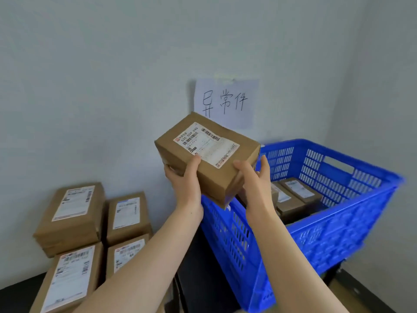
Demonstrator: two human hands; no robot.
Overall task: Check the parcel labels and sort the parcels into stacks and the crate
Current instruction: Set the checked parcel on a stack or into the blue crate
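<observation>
One held parcel [206, 154], four parcel stacks [72, 204] [127, 213] [72, 281] [126, 254], two parcels [300, 188] [282, 195] showing in one crate [338, 222], one wall sign [225, 100]

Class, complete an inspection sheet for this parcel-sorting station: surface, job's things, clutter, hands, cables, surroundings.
Surface: dark table, bearing stacked parcels at left.
Job's things: held parcel, label up, raised by the blue crate; two crated parcels visible, labels up.
Clutter: nothing seen.
Hands: left hand and right hand both grip the held parcel.
Cables: nothing seen.
Surroundings: pale wall with a handwritten paper sign above the crate.
</observation>
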